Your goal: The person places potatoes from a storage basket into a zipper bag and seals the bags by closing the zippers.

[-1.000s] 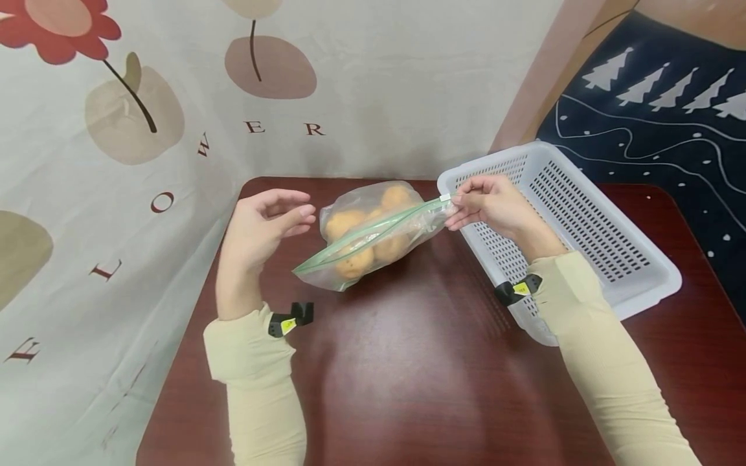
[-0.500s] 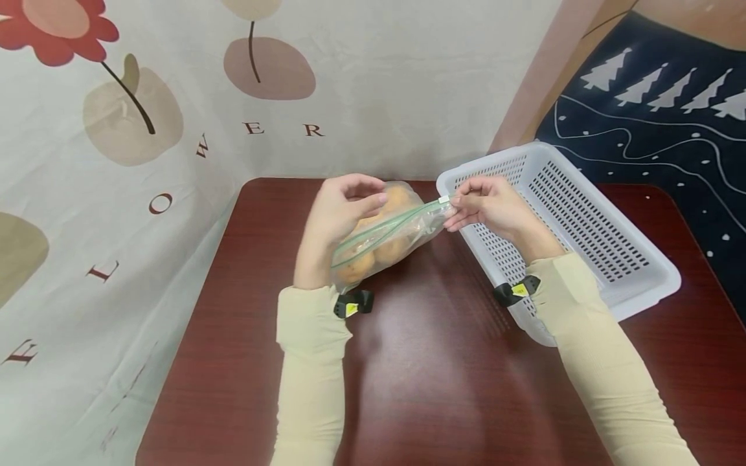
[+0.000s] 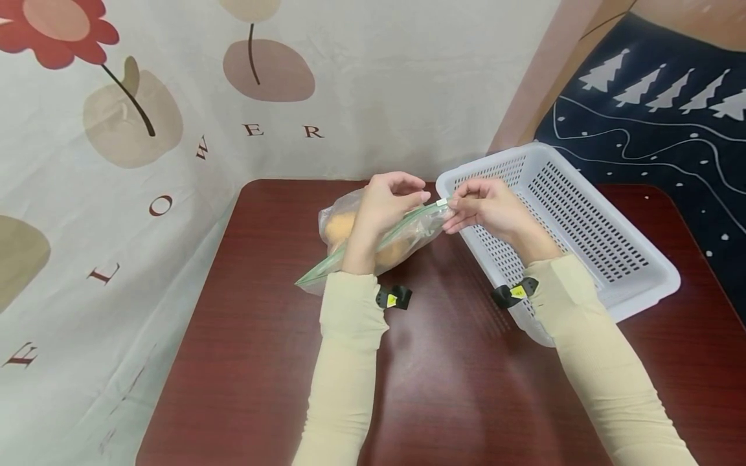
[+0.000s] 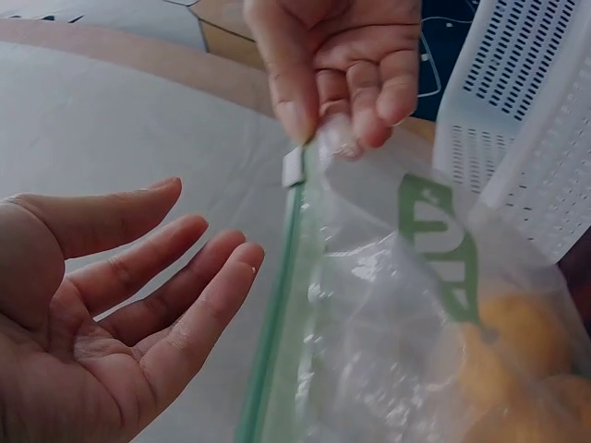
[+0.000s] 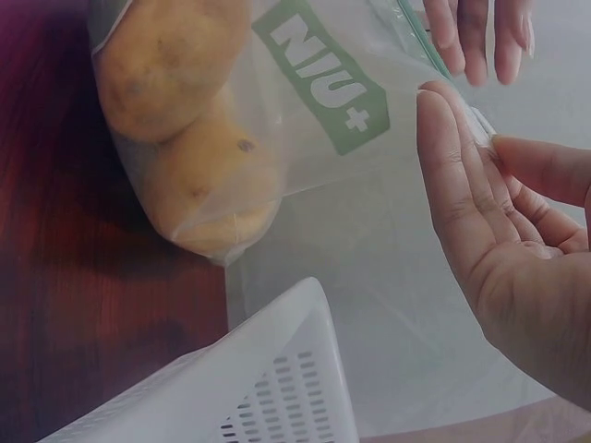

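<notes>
A clear zip bag (image 3: 418,232) with a green seal strip (image 4: 277,332) and green printing rests on the table, its top edge lifted. Several yellow-brown potatoes (image 5: 208,180) lie inside it. My right hand (image 3: 495,208) pinches the bag's top corner between thumb and fingers, right beside the white slider (image 4: 293,168). Over the bag, my left hand (image 3: 384,204) is held with relaxed, parted fingers near the slider; in the left wrist view a gap separates those fingers from the strip. In the head view the left hand and forearm hide part of the bag and potatoes.
A white perforated plastic basket (image 3: 661,285) stands on the right of the dark red table (image 3: 256,362), under my right forearm. Behind the table hangs a pale cloth (image 3: 396,84) with flowers and letters. A navy cloth (image 3: 641,139) with white trees hangs at the right.
My left hand has moved from left of the bag rightward across it, close to the slider. The right hand has kept its pinch on the corner, almost still.
</notes>
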`<state>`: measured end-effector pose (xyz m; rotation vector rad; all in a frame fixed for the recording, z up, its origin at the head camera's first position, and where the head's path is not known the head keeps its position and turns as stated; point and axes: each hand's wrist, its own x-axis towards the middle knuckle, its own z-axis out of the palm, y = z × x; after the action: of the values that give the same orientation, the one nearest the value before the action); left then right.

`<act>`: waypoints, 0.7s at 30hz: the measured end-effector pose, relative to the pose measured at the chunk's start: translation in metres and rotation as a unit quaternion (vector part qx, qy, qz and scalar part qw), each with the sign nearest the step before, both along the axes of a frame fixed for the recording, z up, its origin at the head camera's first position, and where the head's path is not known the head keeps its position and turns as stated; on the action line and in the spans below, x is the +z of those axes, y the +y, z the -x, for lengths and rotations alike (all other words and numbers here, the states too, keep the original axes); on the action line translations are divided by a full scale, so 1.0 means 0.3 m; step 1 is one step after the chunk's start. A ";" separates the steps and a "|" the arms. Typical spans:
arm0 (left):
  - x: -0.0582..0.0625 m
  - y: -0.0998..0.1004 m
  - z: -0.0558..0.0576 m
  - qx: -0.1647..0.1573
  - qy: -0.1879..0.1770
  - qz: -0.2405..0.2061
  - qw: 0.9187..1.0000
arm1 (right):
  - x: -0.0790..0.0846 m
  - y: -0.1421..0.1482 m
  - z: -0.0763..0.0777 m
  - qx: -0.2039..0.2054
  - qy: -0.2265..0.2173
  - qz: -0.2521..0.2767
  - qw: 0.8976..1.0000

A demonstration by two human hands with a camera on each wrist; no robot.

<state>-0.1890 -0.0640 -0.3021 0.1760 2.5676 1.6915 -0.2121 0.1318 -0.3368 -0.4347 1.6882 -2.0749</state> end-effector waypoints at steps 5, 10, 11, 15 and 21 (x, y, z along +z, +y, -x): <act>-0.007 0.033 0.015 -0.001 -0.008 0.026 1.000 | -0.005 0.004 0.001 0.003 0.002 0.003 1.000; -0.016 0.057 0.029 -0.009 -0.019 0.055 0.998 | -0.006 0.005 -0.001 0.001 0.001 -0.002 1.000; -0.017 0.060 0.030 -0.010 -0.021 0.060 0.998 | -0.006 0.005 -0.001 0.002 0.001 -0.002 1.000; -0.021 0.065 0.033 -0.009 -0.027 0.062 0.998 | -0.005 0.004 0.000 0.007 -0.001 0.003 1.000; -0.025 0.069 0.033 -0.009 -0.037 0.050 0.998 | -0.001 0.004 0.001 0.017 -0.005 0.014 1.000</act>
<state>-0.1988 -0.0434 -0.3094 0.1287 2.5818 1.5290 -0.2125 0.1328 -0.3371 -0.4577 1.6357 -2.0747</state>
